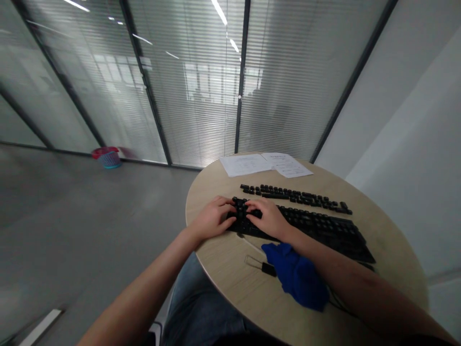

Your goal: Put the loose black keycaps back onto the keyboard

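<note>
A black computer keyboard (324, 227) lies on the round wooden table, a little askew. My left hand (215, 218) is at its left end, with the fingers and thumb curved against the edge and outer keys. Over the keys just to the right is my right hand (269, 219), its fingers and thumb apart and pointing left; any small piece under the fingertips is too small to make out. Behind the keyboard, loose black keycaps (306, 197) lie in rows. Nearer to me rest a wire keycap puller (264, 267) with a black handle and a crumpled blue cloth (300, 278).
Printed sheets of paper (248, 165) lie at the table's far side. A thin brush-like tool (250, 242) and a dark cable (338, 302) are near the cloth. The table (223, 274) stands by a glass partition and white wall. A red and blue basket (109, 157) sits on the floor.
</note>
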{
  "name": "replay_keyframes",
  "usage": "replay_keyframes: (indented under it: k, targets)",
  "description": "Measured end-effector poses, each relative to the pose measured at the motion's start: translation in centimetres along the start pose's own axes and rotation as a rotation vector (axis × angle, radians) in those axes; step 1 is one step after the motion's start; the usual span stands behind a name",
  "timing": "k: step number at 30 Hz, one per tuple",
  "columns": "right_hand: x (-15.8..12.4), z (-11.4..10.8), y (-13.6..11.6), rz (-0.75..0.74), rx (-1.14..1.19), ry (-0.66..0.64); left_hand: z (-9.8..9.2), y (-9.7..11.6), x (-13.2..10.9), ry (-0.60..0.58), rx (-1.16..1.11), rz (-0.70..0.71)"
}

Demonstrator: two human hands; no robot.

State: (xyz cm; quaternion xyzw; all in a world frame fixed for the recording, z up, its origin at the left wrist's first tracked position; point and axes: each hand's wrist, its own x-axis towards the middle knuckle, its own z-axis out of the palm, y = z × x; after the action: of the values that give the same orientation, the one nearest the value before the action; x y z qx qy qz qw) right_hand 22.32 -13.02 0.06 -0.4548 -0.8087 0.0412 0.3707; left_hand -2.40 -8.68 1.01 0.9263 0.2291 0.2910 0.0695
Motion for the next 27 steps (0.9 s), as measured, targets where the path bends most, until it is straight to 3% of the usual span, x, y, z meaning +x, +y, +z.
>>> replay_keyframes:
  k: [20,23,27]
  targets:
    - [-0.5,0.0,0.0,-0.017,-0.011,-0.016,0.5,0.4,0.2,-0.131,0.108,0.133]
    - [-0.4,-0.3,0.0,0.003,0.058,0.093,0.6,0.3,0.2,-0.133,0.095,0.121]
    - [0.1,0.0,1.2,0.232,0.236,0.335,0.6,0.3,0.5,-0.139,0.084,0.103]
